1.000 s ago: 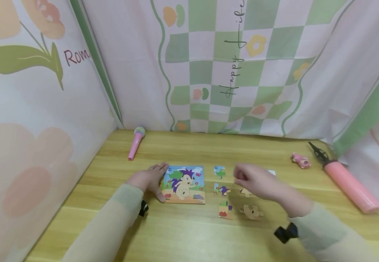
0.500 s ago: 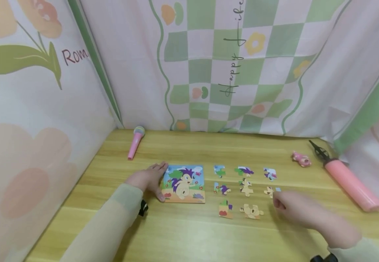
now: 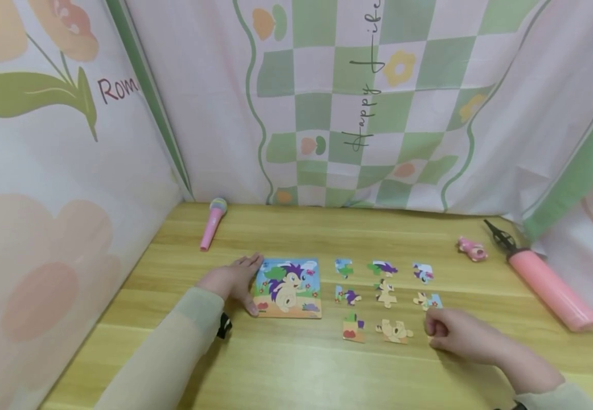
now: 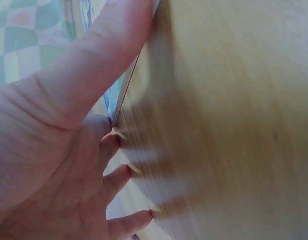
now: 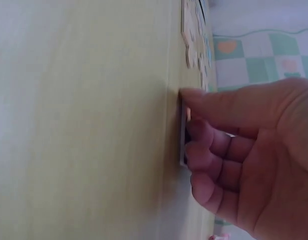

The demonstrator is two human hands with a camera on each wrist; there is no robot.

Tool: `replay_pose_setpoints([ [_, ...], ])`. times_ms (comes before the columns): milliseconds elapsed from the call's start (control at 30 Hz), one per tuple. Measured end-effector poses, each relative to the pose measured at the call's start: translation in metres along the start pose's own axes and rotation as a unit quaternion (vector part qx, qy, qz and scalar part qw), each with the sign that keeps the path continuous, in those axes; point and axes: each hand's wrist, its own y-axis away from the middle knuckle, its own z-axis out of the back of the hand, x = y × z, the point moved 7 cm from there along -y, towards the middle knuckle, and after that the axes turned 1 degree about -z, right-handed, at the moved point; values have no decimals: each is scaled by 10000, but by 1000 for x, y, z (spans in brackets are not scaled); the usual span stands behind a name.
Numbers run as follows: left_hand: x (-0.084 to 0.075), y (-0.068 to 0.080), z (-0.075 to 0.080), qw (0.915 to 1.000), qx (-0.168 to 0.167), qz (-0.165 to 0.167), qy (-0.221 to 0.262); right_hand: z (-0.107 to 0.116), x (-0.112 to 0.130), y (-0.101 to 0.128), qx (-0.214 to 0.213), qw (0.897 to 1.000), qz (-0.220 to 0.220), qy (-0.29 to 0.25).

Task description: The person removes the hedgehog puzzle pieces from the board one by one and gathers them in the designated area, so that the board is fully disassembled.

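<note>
In the head view, my left hand (image 3: 235,283) lies at the left edge of a square puzzle board (image 3: 288,287) with a purple-haired hedgehog picture. Its fingers are spread, with the thumb at the near corner and fingertips at the far one; the left wrist view shows fingertips (image 4: 144,216) on the tabletop. My right hand (image 3: 462,335), low over the table, pinches a puzzle piece (image 5: 183,135) at the surface between thumb and curled fingers. That piece is hidden in the head view. Just beyond lies a piece with blue sky (image 3: 432,300); left of the hand is a tan piece (image 3: 394,331).
Several other pieces lie apart in rows, among them a purple-and-green one (image 3: 382,267) and a red-and-orange one (image 3: 351,330). A pink toy microphone (image 3: 213,224) lies back left. At the right are a small pink figurine (image 3: 472,249) and a pink hand pump (image 3: 552,290).
My right hand has moved right and nearer from over the upper middle pieces, uncovering several of them, and has settled at the lower right. The left hand and board stay put.
</note>
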Motion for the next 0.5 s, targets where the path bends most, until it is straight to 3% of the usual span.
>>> replay_pose_setpoints([
  [167,-3,-1,2,10000,-8,-67,0,3,-7,1,116,9985,101,-535],
  [500,2,-5,-1,9996,-37,-232,-170,25,2,2,-120,9870,886,-1333],
])
